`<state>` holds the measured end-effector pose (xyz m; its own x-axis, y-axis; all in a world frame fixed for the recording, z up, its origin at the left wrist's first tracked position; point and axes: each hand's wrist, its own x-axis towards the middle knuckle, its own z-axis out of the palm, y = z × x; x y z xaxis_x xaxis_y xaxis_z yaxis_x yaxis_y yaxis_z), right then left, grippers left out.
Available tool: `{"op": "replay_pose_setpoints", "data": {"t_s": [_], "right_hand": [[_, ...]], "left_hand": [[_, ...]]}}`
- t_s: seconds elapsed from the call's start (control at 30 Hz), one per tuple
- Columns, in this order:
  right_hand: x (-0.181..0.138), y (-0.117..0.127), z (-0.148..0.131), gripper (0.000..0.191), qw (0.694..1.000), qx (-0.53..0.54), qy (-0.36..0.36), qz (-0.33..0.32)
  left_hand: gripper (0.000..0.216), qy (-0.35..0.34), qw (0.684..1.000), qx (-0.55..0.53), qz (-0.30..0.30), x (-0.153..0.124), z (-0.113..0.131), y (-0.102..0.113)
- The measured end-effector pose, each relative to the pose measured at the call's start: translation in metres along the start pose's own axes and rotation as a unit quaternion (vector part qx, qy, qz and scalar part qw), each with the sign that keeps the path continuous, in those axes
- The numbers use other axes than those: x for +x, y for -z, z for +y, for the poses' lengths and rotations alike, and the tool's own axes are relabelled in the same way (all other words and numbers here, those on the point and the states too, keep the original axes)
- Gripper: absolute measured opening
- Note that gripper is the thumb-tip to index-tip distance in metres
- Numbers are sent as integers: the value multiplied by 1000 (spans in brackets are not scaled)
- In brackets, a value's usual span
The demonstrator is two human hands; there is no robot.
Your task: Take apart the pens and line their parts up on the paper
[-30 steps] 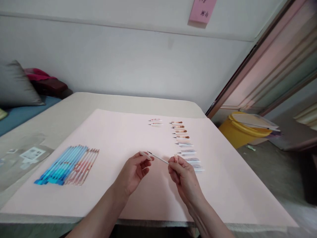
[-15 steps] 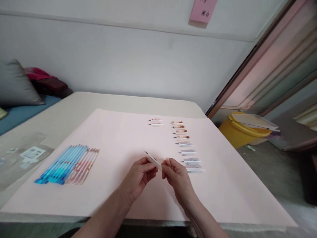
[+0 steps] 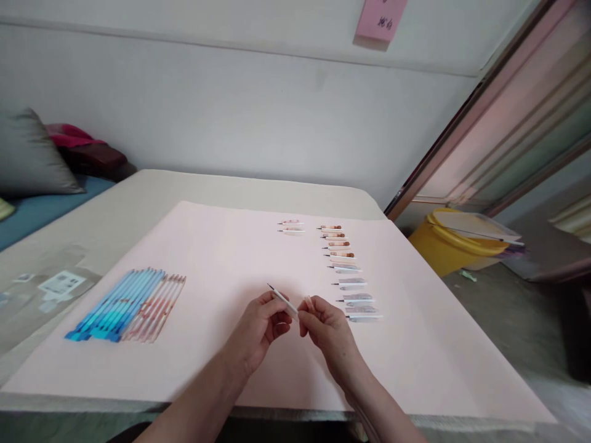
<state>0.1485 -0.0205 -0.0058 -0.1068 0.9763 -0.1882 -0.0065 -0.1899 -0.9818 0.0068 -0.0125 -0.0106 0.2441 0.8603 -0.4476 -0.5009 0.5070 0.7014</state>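
My left hand (image 3: 262, 320) pinches a slim white pen refill (image 3: 284, 301) between thumb and fingers, its thin dark tip pointing up and left. At the refill's rear end are the closed fingers of my right hand (image 3: 327, 329). A small pale pink piece (image 3: 308, 301) pokes out above those right fingers; its kind is unclear. To the right of my hands, a column of similar white refills (image 3: 351, 284) lies on the pink sheet, with brown or grey printed pieces beside them. Two more refills (image 3: 292, 231) with pinkish pieces lie farther back.
Blue pen barrels (image 3: 115, 304) and clear pinkish barrels (image 3: 157, 307) lie side by side at the left of the pink sheet (image 3: 221, 258). A plastic bag (image 3: 41, 295) rests left of them. Right of the table stands a yellow bin (image 3: 436, 246).
The refill and both hands have shifted only slightly. My right fingers have moved a little left along the refill's rear end. The hold looks the same.
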Motion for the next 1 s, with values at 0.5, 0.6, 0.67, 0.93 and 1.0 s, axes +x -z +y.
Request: {"op": "replay_pose_setpoints", "data": {"t_s": [0.5,0.6,0.67,0.93,1.0], "right_hand": [[1,6,-1,23,996,46,-72,23],[3,8,0,22,997,61,-50,17],[4,7,2,16,997,56,-43,8],[7,8,12,16,999,25,-29,15],[8,8,13,17,999,23,-31,18]], "left_hand": [[13,-6,999,29,25,2,-2,3],[12,8,999,44,4,2,-5,3],[12,13,998,55,-2,1,-7,2],[11,33,996,83,-3,1,-8,-1],[14,30,996,89,-2,0,-9,-2]]}}
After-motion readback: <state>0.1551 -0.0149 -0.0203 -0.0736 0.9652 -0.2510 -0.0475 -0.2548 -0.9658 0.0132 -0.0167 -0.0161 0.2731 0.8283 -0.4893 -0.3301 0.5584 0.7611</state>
